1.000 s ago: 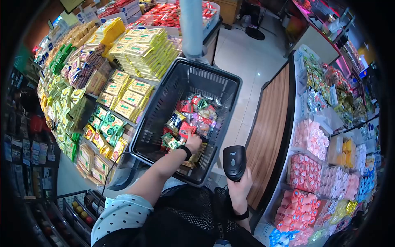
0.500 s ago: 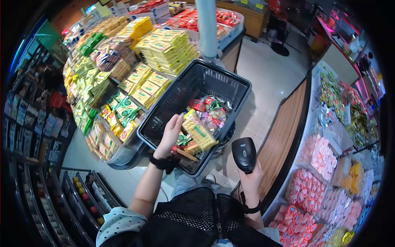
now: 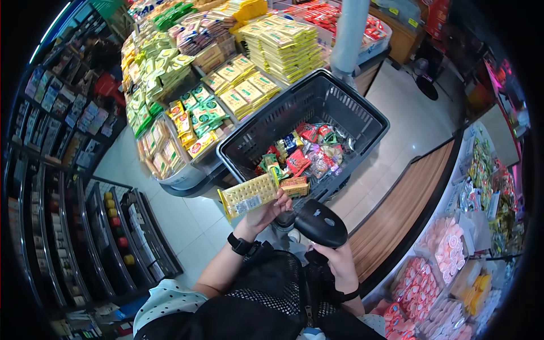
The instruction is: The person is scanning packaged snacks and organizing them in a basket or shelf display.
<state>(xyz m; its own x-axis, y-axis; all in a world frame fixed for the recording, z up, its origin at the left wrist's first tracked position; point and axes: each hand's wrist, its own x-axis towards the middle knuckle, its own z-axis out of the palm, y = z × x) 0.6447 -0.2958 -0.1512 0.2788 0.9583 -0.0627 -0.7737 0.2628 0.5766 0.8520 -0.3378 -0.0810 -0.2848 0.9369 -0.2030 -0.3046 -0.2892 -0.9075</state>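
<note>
Black basket (image 3: 358, 97): loose mixed packets (image 3: 298, 162) | Display stand (image 3: 182, 185): stacked yellow packs (image 3: 281, 52), green packets (image 3: 205, 116)

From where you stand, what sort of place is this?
Probably a snack or sweet shop: a black plastic shopping basket holds small colourful wrapped packets, a black handheld barcode scanner is in the right hand, and yellow packaged crackers stand stacked on display.

The left hand (image 3: 265, 215) holds a yellow cracker packet (image 3: 249, 195) by one end, its barcode label facing up — just beside the black scanner (image 3: 321, 223) in the right hand (image 3: 338, 258). Beyond them sits a dark basket (image 3: 362, 116) with mixed wrapped snacks (image 3: 300, 161) inside — stacked yellow packets (image 3: 281, 45) rise near its far-left side.
</note>
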